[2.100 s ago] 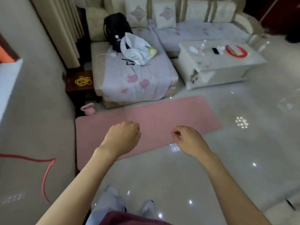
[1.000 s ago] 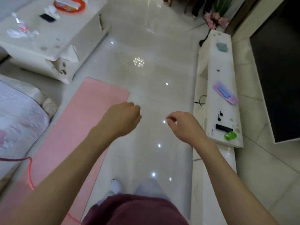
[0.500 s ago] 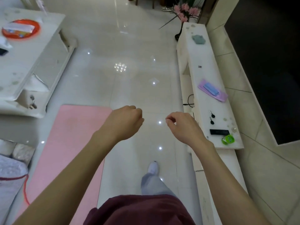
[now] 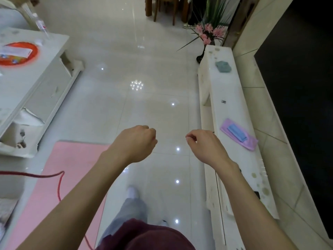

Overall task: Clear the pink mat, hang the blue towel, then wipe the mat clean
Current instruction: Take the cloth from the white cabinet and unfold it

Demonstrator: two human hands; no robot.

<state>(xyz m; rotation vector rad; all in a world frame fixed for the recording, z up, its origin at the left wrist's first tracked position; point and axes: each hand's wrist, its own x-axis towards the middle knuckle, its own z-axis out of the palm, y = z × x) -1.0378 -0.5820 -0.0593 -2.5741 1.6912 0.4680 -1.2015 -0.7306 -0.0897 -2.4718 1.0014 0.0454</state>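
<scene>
Location: the living room of a home; the floor (image 4: 147,109) is glossy pale tile reflecting ceiling lights; a white coffee table (image 4: 41,82) at left carries an orange tray (image 4: 19,55); a long low white media console (image 4: 234,134) runs along the right wall beneath a large dark screen (image 4: 302,87); folded cloths (image 4: 238,134) lie on the console top; a vase of pink flowers (image 4: 209,33) stands at the console's far end; wooden chair legs (image 4: 162,9) show beyond; a pink mat (image 4: 59,186) lies on the floor at lower left.
</scene>
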